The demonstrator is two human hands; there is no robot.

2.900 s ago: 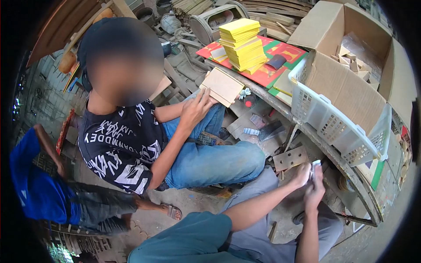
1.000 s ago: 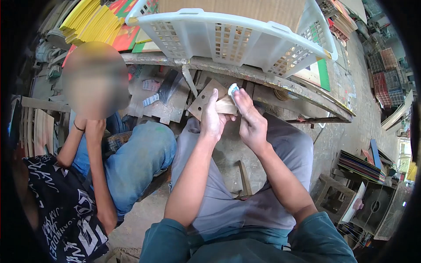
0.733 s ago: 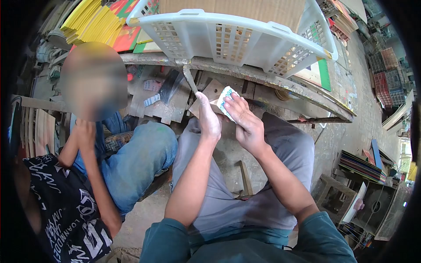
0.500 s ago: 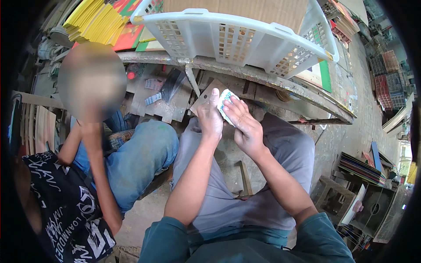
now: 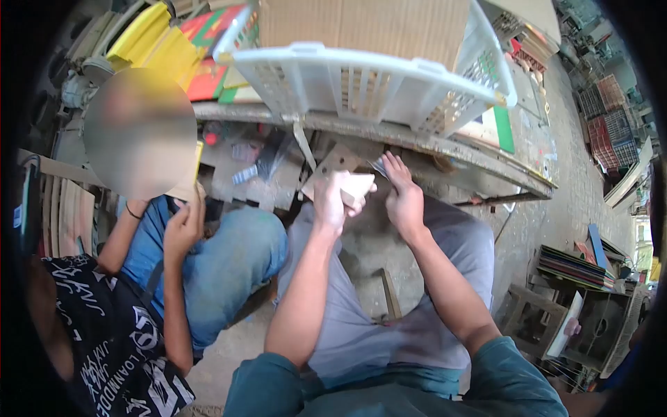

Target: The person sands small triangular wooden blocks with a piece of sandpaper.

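In the head view, my left hand [image 5: 332,203] is closed round a pale, flat-faced wooden piece [image 5: 358,185], whose pointed end sticks out past my fingers. My right hand [image 5: 404,201] is apart from it, to the right, with its fingers nearly straight. Against the inner side of those fingers sits a small thin sheet [image 5: 379,167], mostly hidden, which looks like folded sandpaper. Both hands are above my lap, in front of the bench edge.
A white plastic basket [image 5: 375,76] holding cardboard stands on the worn bench [image 5: 479,156]. At left, a seated person [image 5: 125,326] holds a yellow-edged piece. Yellow stacked pieces [image 5: 149,45] lie at upper left. A wooden bar [image 5: 390,295] is on the floor between my legs.
My hands have separated: the left is lower and shows the wooden piece, the right has shifted right with the sheet. The other person's hand has come up with a yellow-edged piece.
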